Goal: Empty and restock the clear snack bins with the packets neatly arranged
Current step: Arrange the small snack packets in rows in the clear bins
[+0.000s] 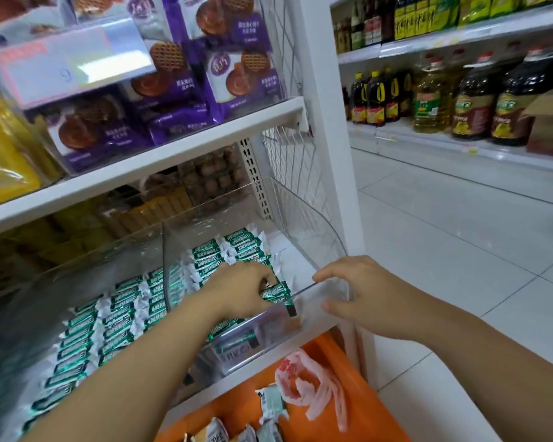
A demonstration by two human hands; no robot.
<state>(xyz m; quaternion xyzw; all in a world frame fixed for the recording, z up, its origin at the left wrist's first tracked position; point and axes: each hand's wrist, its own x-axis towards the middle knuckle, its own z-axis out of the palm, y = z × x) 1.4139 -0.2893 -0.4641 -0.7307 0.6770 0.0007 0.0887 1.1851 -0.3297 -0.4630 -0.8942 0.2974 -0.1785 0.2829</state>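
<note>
Green packet between left fingers

One camera sits on the person's head. It looks forward and down, very near the clear bin on a low shelf.

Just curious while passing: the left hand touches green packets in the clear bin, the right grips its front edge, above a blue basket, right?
Only the colour is wrong: the head view shows the basket is orange, not blue.
</note>
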